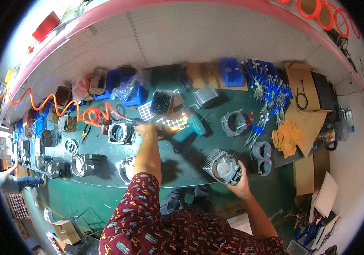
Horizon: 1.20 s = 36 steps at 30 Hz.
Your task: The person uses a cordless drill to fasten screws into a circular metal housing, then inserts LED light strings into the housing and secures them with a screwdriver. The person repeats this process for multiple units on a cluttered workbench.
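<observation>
My right hand (240, 187) grips the side of a grey finned metal housing (223, 167), which is at the table's front edge with its round recess facing up. My left hand (146, 129) is stretched across the table, its fingers curled beside a ring-shaped metal housing (120, 133). A dark fitting at the end of an orange coiled hose (95, 114) lies next to those fingers; what they hold is too small to make out. Right of my left forearm a teal power drill (194, 126) lies on the table, by a sheet with round stickers (173, 122).
Several metal housings (84, 164) line the left front edge. Blue-capped wires (271, 91), an orange glove (288, 138) and two joined rings (262, 157) are at the right. Blue bins (231, 72) stand at the back. Another person (9, 180) works at far left.
</observation>
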### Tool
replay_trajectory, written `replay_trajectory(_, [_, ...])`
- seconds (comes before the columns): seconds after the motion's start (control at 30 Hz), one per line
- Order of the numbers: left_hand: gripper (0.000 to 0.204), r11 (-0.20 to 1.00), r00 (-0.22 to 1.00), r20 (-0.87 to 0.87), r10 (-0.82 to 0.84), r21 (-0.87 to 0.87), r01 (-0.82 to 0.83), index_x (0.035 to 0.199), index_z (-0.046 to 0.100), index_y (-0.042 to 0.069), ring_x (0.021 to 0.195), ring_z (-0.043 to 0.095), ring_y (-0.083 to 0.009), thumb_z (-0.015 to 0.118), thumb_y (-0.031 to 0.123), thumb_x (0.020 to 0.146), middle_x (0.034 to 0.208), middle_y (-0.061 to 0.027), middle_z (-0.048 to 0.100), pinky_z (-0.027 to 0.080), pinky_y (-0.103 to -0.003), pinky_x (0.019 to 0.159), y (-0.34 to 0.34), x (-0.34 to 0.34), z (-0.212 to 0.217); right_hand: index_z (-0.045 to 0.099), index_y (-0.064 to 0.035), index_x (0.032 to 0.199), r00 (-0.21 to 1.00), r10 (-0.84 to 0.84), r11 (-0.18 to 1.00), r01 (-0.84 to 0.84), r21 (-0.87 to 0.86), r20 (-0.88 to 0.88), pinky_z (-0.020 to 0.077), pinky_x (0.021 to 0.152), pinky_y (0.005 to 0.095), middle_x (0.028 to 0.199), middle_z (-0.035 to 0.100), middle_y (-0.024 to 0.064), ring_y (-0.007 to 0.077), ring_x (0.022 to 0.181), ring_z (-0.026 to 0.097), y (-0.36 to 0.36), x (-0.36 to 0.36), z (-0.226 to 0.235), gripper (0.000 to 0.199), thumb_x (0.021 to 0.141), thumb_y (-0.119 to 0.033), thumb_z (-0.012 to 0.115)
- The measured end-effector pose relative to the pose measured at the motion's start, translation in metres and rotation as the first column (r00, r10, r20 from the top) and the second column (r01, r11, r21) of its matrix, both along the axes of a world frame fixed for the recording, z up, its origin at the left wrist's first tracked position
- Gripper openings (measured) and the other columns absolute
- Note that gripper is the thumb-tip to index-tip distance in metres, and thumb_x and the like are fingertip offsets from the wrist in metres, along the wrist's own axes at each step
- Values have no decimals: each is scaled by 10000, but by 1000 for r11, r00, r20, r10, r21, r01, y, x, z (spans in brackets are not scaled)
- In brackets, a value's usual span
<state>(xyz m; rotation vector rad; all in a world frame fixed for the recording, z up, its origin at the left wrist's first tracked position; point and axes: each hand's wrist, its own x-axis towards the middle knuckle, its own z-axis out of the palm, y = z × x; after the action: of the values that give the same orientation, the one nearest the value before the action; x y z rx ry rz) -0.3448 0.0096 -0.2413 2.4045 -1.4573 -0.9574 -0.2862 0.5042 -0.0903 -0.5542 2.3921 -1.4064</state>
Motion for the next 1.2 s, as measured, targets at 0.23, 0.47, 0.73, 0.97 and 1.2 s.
replay_trajectory(0.23, [927, 997, 873, -487, 7, 71, 31, 1323, 469, -59, 1063, 674, -305, 930, 359, 636, 1172, -186, 663, 535, -422, 938, -20, 23, -7, 302, -51, 1521, 999, -38, 999, 38, 17, -4, 446, 1059, 406, 1378, 540, 201, 303, 1266, 550, -11, 4, 5, 990, 680, -59, 824])
replay_trajectory(0.47, [178, 944, 416, -853, -314, -326, 43, 929, 626, 64, 634, 565, -172, 710, 50, 772, 792, -65, 624, 467, -340, 573, -28, 40, 85, 277, -55, 1540, 998, 15, 987, -5, -164, 63, 411, 1105, 402, 1422, 518, 195, 280, 1327, 514, -9, -2, 1, 973, 693, -16, 754])
replay_trajectory(0.73, [269, 919, -157, -942, -296, -325, 224, 1079, 614, 40, 878, 620, -179, 732, 88, 843, 985, -82, 631, 550, -341, 808, 100, 107, 296, 325, -115, 1522, 999, 2, 1000, -2, -13, -49, 460, 1047, 421, 1358, 564, 223, 352, 1259, 568, -2, -4, 6, 1004, 640, -68, 803])
replay_trajectory(0.97, [300, 715, -198, -827, -526, -555, 425, 1149, 594, 37, 1017, 621, -230, 617, 12, 851, 1088, -103, 659, 492, -422, 967, 222, 110, 304, 256, -53, 1544, 999, -4, 1000, 4, 0, -33, 448, 1056, 461, 1331, 567, 268, 432, 1230, 547, 1, -3, -21, 1041, 650, -191, 772])
replay_trajectory(1.2, [193, 480, -145, -603, -784, -738, 474, 1037, 661, 23, 854, 622, -148, 705, 4, 850, 999, -64, 692, 509, -298, 820, 283, 115, 287, 282, -41, 1529, 999, 19, 1000, -19, -5, -45, 450, 1044, 477, 1325, 561, 282, 458, 1208, 541, 4, -3, -24, 993, 653, -222, 712])
